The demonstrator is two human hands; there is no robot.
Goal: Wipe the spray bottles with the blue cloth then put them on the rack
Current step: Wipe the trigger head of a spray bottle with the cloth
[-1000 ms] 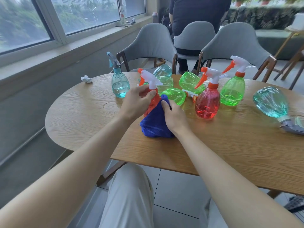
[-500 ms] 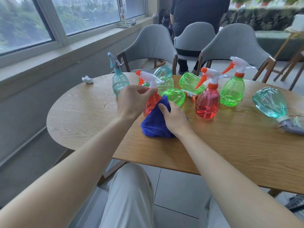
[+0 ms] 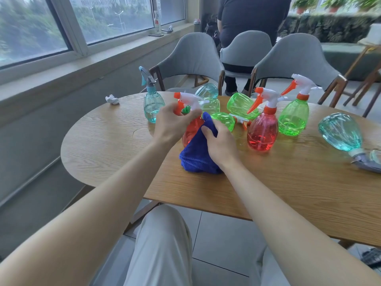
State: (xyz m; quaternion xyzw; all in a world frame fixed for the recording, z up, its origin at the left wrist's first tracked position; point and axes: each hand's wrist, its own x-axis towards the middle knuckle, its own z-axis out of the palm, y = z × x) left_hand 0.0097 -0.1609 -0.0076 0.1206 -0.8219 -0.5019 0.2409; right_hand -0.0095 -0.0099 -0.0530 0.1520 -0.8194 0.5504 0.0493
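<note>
head view: both hands work over a round wooden bench (image 3: 107,145). the left hand (image 3: 171,125) has its fingers and thumb curled round the neck of a red spray bottle (image 3: 191,132), just under its white trigger head with the orange nozzle. the bottle stands upright on the bench near the middle. the right hand (image 3: 221,142) grips a blue cloth (image 3: 195,161), bunched up and pressed against the bottle's right side; the cloth's lower folds rest on the bench top.

just to the right stands a second red bottle (image 3: 262,132), and beside it an upright green bottle (image 3: 292,119), both with white and orange triggers. behind the held bottle two green bottles lie on their sides: a near green bottle (image 3: 223,121) and a far green bottle (image 3: 240,105). a teal bottle lying down (image 3: 207,91) shows behind the trigger head. an upright teal bottle (image 3: 153,108) with a grey-blue trigger stands to the left, well clear of the left hand. a large teal bottle (image 3: 340,136) lies on its side at the right end of the bench.

a crumpled white tissue (image 3: 112,99) sits at the bench's far left edge. grey chairs (image 3: 193,58) stand beyond, and a person in a dark shirt (image 3: 253,17) sits with their back turned.
</note>
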